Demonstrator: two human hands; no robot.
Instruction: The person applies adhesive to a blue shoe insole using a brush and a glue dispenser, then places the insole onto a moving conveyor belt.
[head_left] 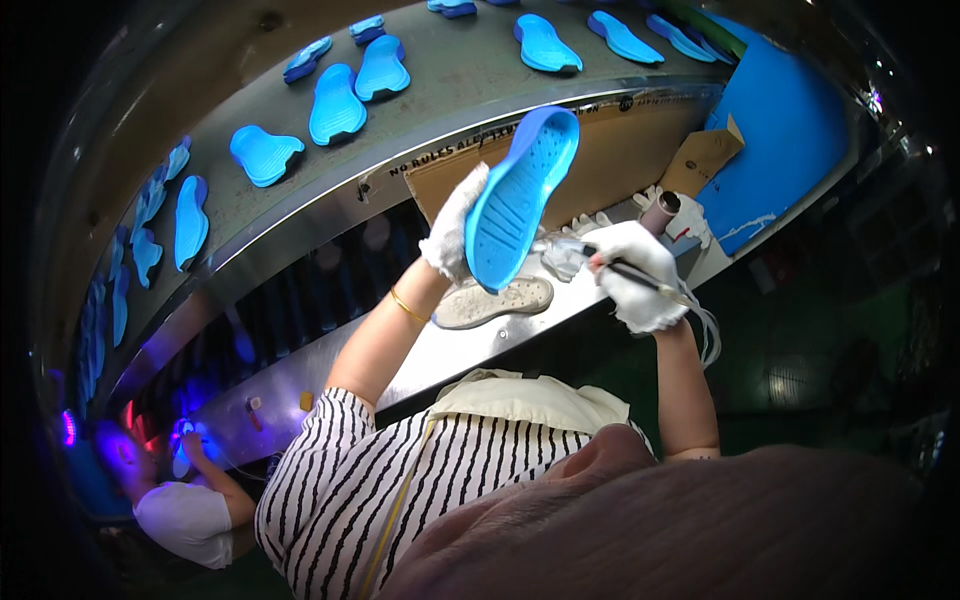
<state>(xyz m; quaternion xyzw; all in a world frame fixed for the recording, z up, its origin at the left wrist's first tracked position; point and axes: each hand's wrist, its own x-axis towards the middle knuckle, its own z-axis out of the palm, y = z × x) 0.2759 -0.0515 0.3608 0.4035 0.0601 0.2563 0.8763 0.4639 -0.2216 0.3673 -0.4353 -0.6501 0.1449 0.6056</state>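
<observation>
My left hand (459,222), in a white glove, grips a bright blue shoe sole (512,212) by its left edge and holds it up tilted, its ribbed and dotted face toward me. In my right hand (636,275), also gloved in white, is a dark pen-shaped tool (634,272) with a pale cord or hose trailing from its back. Its tip points toward the blue sole, and I see a gap between them. Below the held sole, a greyish beige sole (495,303) lies on the metal bench (420,352). Crumpled clear plastic (563,258) lies between my hands.
Beyond the bench runs a dark conveyor belt (450,75) carrying several blue soles (338,104). A cardboard sheet (600,150) stands along its side. Near my right hand are a brown roll (660,212), white gloves (692,220) and a blue panel (775,130). Another person (195,515) works at lower left.
</observation>
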